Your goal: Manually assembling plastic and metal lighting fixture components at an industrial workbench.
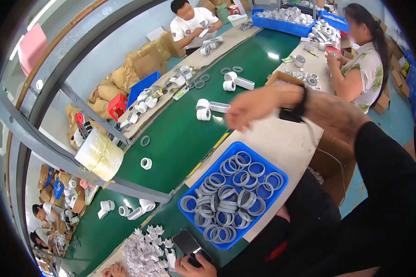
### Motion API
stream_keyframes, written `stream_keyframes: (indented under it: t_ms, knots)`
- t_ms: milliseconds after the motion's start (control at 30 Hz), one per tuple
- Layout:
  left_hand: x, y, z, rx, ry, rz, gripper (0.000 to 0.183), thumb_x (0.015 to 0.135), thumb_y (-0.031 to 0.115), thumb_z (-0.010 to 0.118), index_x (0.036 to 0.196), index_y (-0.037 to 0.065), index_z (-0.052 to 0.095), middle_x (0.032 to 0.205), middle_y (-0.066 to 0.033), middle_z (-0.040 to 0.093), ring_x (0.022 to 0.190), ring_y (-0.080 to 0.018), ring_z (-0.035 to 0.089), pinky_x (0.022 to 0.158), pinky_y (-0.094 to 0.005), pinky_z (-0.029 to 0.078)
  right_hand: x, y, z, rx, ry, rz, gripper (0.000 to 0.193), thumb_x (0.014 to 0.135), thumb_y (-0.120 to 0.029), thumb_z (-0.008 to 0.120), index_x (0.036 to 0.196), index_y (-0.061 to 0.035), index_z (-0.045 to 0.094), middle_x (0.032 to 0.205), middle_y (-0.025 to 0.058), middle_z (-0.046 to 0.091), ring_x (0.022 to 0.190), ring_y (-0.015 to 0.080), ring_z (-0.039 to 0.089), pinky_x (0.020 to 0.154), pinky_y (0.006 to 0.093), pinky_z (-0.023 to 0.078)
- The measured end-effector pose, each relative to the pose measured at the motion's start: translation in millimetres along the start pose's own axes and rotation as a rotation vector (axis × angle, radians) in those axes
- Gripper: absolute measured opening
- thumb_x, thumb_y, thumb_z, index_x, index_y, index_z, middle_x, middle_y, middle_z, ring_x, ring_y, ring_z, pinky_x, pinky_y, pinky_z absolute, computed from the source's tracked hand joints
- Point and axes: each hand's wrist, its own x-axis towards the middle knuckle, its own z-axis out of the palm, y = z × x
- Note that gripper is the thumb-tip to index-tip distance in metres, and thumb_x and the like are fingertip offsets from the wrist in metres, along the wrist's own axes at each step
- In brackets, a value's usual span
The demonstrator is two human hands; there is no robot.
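White fitting [203,114]: on green belt [180,138], just left of right-hand fingers [235,117]; contact indistinct. Fingers blurred; closure cannot be determined. Near side of fingers: blue tray [263,163] on counter [268,134], holding grey rings [246,200]. Beyond fingers: 2nd fitting [243,82].

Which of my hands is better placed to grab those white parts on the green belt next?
Likely your right hand: it is extended by the green belt, close to some white parts. Your left hand isn't clearly visible, so I can't judge its reach.
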Motion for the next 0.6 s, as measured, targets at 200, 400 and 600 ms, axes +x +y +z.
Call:
stream_keyframes:
  t_ms: [200, 400, 600]
  knots:
    - [10.8, -9.8, -4.0, -0.023, -0.038, -0.063, 0.031, 0.105, 0.028, 0.08, 0.115, 0.0, 0.07, 0.124, -0.029, 0.065, 0.111, -0.0484, 0.061, 0.099, -0.0629, 0.05, 192.3, 91.3, 0.6, -0.612, 0.646, 0.099, 0.054, 0.089, -0.024, 0.072, 0.14, -0.0068, 0.069, 0.12, 0.0262, 0.08, 0.116, 0.0475, 0.076, 0.099, 0.056, 0.06]
    - [4.0, -57.5, -1.9, -0.037, -0.028, -0.152, 0.036, 0.091, 0.029, 0.082, 0.109, 0.001, 0.068, 0.131, -0.028, 0.061, 0.123, -0.049, 0.059, 0.105, -0.0613, 0.046, 269.7, 115.1, 72.4, -0.653, 0.649, 0.425, 0.084, 0.089, -0.029, 0.085, 0.162, -0.0112, 0.046, 0.165, 0.0279, 0.051, 0.136, 0.0504, 0.07, 0.107, 0.0624, 0.061]
    - [-4.7, -64.4, -9.5, -0.029, -0.062, -0.196, 0.028, 0.088, 0.024, 0.084, 0.106, 0.007, 0.071, 0.135, -0.0222, 0.063, 0.128, -0.0459, 0.059, 0.109, -0.0588, 0.043, 233.2, 126.8, 63.5, -0.698, 0.746, 0.318, 0.076, 0.098, -0.028, 0.081, 0.161, -0.006, 0.044, 0.147, 0.0261, 0.056, 0.113, 0.0514, 0.075, 0.099, 0.0601, 0.061]
